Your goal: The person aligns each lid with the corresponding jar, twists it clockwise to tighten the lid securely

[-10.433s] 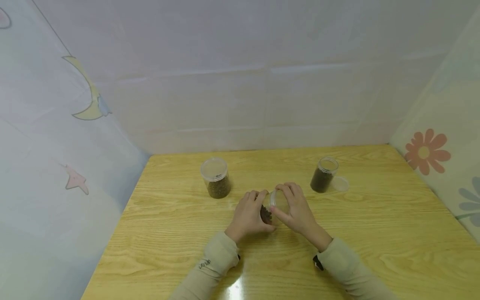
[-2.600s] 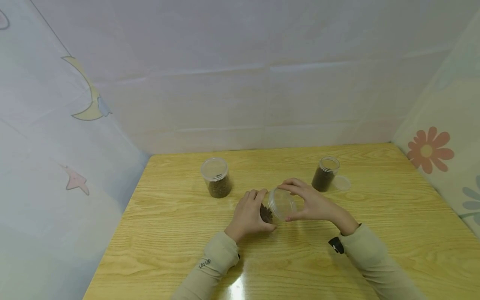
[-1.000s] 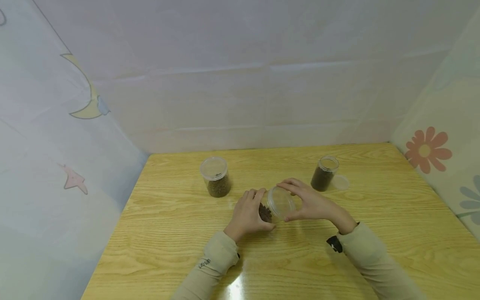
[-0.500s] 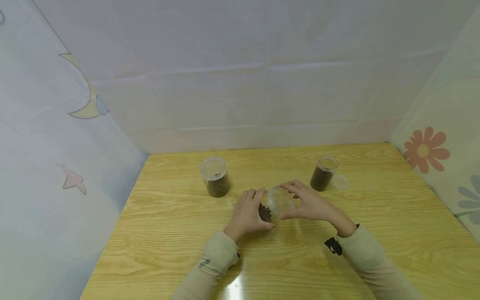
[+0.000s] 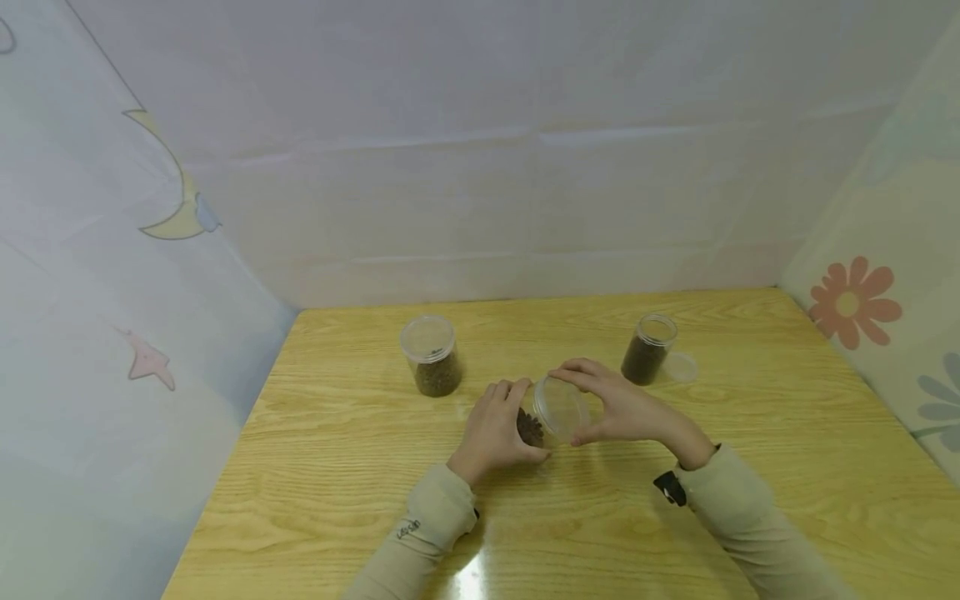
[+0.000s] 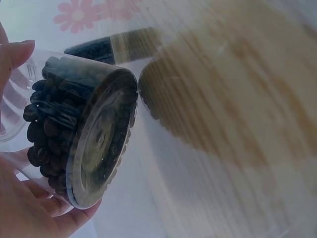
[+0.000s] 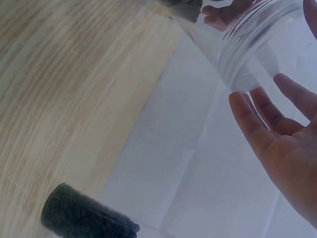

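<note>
My left hand (image 5: 491,437) grips a clear plastic jar (image 6: 79,124) partly filled with dark beans. Its base faces the left wrist camera; in the head view the jar leans with its mouth end toward the right. At that end my right hand (image 5: 615,408) holds the clear round lid (image 5: 566,408), thumb on the near side and fingers on the far side. Seen from the right wrist, the fingertips (image 7: 240,99) are right at the ringed clear rim. The left palm hides part of the jar in the head view.
A wider lidded jar (image 5: 435,367) of brown grains stands at the back left of the wooden table (image 5: 337,467). Toward the back right is a narrower jar (image 5: 643,358) with dark contents and no lid on; a clear lid (image 5: 681,367) lies beside it.
Ten seconds ago the right hand lay farther over the lid; it has since drawn back to the right. Over the last second its fingers shift slightly around the rim. The left hand keeps its grip.
</note>
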{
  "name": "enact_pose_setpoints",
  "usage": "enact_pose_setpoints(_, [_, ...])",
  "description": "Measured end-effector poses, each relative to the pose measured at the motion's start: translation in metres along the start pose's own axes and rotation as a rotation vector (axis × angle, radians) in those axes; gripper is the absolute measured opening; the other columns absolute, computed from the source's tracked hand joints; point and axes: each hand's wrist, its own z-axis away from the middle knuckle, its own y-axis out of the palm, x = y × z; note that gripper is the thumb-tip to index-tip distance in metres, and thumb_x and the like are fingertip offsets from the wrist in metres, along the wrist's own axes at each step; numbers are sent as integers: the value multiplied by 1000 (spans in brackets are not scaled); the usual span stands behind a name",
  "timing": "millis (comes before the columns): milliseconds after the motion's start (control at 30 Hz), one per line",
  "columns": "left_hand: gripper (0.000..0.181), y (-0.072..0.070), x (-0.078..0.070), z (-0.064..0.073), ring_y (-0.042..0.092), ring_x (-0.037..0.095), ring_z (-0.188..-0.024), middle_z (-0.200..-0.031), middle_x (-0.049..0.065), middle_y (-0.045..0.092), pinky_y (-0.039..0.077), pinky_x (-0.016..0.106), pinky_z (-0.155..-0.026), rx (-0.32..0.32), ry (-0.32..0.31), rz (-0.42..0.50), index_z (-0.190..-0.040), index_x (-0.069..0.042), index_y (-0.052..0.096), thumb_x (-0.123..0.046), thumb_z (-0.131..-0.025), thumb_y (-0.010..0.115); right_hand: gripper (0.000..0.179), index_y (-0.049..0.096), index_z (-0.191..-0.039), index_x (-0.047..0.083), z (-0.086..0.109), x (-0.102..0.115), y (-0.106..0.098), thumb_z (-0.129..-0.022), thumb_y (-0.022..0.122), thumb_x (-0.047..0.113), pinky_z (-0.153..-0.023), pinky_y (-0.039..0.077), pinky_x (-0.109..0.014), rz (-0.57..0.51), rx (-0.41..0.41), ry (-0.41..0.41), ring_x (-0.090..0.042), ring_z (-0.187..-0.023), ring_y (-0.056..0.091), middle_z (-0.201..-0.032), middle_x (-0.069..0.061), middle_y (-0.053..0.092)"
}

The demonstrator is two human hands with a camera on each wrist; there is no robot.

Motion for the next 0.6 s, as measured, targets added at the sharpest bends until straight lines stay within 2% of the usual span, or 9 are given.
enact_pose_setpoints(233, [98,0,0,0,48,20,-103,-114,6,50,46,35,-83,5,-6,2,-134,-13,36,-56,-57,78,81,41,-135,4,-1,3,1,-70,78,35,-80,46,-46,-34,2,46,-28,-101,52,-129,-16,42])
enact_pose_setpoints(467, [97,0,-1,0,48,21,-102,-115,6,50,46,36,-83,0,-2,9,-134,-13,37,-55,-56,79,80,42,-133,2,-1,7,2,-70,77,38,-77,48,-46,-42,-16,98,-31,-99,54,-124,-17,46])
enact_pose_setpoints(600, [97,0,-1,-1,48,21,-102,-114,6,51,46,36,-83,-6,1,12,-133,-13,37,-54,-56,79,80,42,-133,1,-1,8,2,-70,77,37,-78,48,-47,-29,-24,97,-33,-99,54,-124,-17,46])
